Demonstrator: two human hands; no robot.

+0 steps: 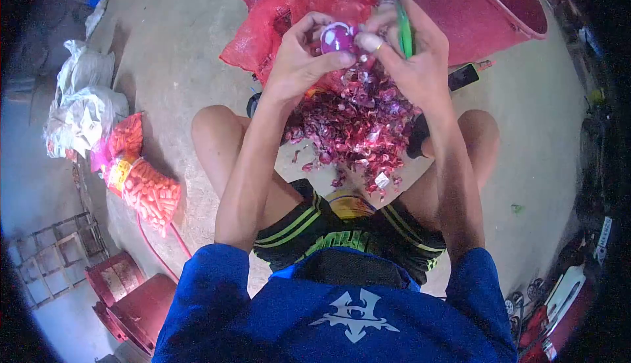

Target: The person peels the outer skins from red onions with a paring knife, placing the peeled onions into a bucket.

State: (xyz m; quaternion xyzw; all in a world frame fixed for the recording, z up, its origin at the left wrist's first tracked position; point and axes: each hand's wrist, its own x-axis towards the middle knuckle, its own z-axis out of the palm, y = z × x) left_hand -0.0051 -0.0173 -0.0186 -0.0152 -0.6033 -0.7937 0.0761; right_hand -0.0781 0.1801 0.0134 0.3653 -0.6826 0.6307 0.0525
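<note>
One round purple onion (338, 36), partly stripped to show glossy skin with a white patch at its upper left, is held above the middle of the scene, between the person's two hands and over a heap of peelings. The left hand (299, 60) cups the onion from the left, its fingers curled over the top and its thumb pressed against the lower side. The right hand (411, 60) touches the onion from the right with thumb and forefinger pinched at its skin; the same hand also grips one green-handled knife (402, 27), the blade pointing up and away from the person.

Directly below the hands lies one pile of red-purple onion skins (358, 129) on the concrete floor (177, 54), between the person's two bare knees. One red mesh sack (296, 8) lies beyond the pile, touching it. One large red plastic tub (490, 8) stands just to the right of the sack. One dark mobile phone (463, 75) lies on the floor near the tub's base.

Well apart on the left lie one mesh bag of orange carrots (148, 189) and two white sacks (85, 103). Red plastic stools (128, 297) stand at lower left; their count cannot be determined.
</note>
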